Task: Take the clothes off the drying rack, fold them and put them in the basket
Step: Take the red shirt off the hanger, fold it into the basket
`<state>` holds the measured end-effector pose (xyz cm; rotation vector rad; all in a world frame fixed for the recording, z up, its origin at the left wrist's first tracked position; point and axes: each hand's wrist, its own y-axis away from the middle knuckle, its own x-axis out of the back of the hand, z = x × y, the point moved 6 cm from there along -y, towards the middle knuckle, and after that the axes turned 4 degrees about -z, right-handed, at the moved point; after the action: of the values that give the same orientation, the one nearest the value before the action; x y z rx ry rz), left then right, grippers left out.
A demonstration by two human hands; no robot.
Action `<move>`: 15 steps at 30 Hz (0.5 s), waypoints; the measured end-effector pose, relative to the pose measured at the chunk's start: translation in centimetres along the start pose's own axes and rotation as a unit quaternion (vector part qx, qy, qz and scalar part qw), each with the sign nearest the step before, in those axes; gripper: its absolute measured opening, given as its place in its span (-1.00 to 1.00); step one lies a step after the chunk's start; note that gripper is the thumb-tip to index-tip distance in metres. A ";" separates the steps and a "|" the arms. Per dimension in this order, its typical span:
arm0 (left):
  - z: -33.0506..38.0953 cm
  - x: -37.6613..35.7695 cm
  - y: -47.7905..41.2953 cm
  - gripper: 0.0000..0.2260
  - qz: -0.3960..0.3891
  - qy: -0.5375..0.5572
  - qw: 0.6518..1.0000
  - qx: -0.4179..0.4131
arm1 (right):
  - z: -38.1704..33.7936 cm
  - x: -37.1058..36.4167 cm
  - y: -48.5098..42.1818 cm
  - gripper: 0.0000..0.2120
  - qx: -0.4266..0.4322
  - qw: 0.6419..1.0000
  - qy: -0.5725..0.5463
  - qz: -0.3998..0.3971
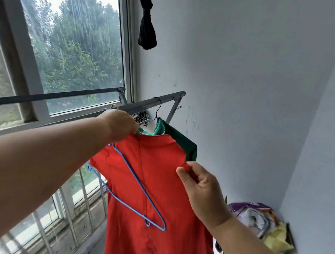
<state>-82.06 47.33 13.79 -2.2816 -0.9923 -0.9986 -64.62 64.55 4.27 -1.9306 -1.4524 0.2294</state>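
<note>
- Pinching the shoulder edge of the red dress (pixel 159 185) between thumb and curled fingers, my right hand (pixel 202 191) is nearest to me.
- Left of those fingers, a blue wire hanger (pixel 139 184) lies tilted across the front of the red cloth, its low corner dangling below them.
- Up and to the left, my left hand (pixel 119 127) is closed on the dress's neckline. The fingertips are hidden behind the hand, so I cannot tell whether they grip the hanger's hook too.
- Just beyond my left fingers, a green garment (pixel 181 141) hangs behind the red shoulder, its dark hook over the drying rack bar (pixel 170 95).
- Below and right of my right fingers, crumpled bags (pixel 255 216) sit in the corner.
- Farthest off, a window (pixel 69 42) stands left of my left fingers, and a black cloth (pixel 147 27) hangs high on the wall above them.
</note>
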 end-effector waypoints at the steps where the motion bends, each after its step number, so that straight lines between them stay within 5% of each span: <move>1: 0.0 -0.1 0.2 -0.77 0.005 0.008 1.000 -0.010 | -0.2 0.2 0.0 -0.75 0.003 1.000 -0.004 0.019; 6: 0.5 0.4 1.5 -0.77 -0.013 0.035 0.999 -0.014 | -0.1 0.6 -0.2 -0.82 -0.087 0.982 -0.155 0.062; 10: 1.8 0.1 1.8 -0.78 -0.039 0.028 0.999 -0.017 | -1.7 -1.6 0.1 -0.79 -0.063 0.990 -0.123 -0.032; 15: 2.3 -0.4 2.2 -0.78 -0.031 0.069 0.997 -0.001 | 0.2 -2.1 -0.4 -0.84 -0.164 0.979 -0.116 -0.046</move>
<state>-79.59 47.24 11.77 -2.1631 -1.0088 -1.1667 -65.76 62.77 3.80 -2.1458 -1.8231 0.1854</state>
